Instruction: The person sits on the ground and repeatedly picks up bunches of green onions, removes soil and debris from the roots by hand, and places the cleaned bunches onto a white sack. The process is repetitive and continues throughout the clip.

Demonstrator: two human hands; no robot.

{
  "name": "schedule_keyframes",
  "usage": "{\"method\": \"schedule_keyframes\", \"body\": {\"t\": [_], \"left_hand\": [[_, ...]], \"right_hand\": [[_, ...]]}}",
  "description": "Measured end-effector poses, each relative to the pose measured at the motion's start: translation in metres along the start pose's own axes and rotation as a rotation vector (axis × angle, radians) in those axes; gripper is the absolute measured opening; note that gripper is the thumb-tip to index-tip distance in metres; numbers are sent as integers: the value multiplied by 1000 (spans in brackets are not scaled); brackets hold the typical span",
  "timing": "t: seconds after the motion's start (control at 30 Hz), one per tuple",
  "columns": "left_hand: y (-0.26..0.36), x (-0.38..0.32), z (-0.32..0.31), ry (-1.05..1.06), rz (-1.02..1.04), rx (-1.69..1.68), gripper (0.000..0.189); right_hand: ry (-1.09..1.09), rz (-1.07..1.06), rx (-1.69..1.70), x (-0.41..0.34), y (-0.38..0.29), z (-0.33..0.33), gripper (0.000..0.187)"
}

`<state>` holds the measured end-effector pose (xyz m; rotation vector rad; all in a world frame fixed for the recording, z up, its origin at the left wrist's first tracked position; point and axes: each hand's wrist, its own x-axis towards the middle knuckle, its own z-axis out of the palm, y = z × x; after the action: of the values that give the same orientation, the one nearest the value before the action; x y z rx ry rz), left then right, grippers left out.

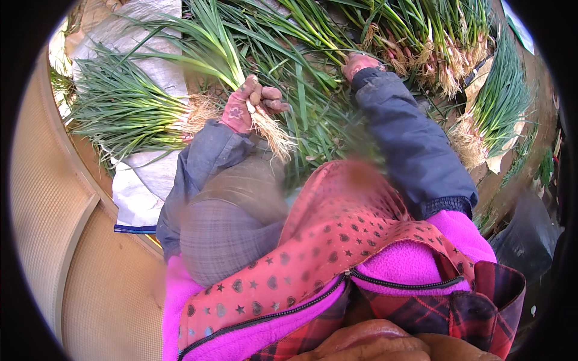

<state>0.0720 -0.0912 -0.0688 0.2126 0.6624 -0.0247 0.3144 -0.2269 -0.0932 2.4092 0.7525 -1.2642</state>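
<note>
My left hand (pixel 246 101), in a dirt-stained pink glove with a flower print, grips a few long-leaved alliums (pixel 232 63), green garlic or spring onions. Their pale roots (pixel 273 135) hang down below the fingers, and the leaves point up and away. Farther off to the right, my right hand (pixel 361 64), also in a pink glove, is closed around the lower ends of more green stalks (pixel 325 38); its fingers are partly hidden. Loose green leaves (pixel 311 117) lie between the two hands. Just left of my left hand rests a bunch with bushy roots (pixel 135 104).
A large heap of rooted alliums (pixel 429 40) with reddish bulbs lies at the upper right. Another bunch (pixel 496 99) lies at the far right. White sheeting (pixel 140 180) lies under the left bunch. A tan textured panel (pixel 113 280) curves along the left, and dark plastic (pixel 528 234) sits right.
</note>
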Motion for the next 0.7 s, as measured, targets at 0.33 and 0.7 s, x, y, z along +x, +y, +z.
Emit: {"method": "schedule_keyframes", "body": {"t": [0.33,0.7], "left_hand": [[5,1,-8,-28,-1,64,30],[-1,1,-1,119,-116,436,47]], "right_hand": [[-37,-421,1211,-20,46,-43,24],[-43,-376,495,-93,-78,30,36]]}}
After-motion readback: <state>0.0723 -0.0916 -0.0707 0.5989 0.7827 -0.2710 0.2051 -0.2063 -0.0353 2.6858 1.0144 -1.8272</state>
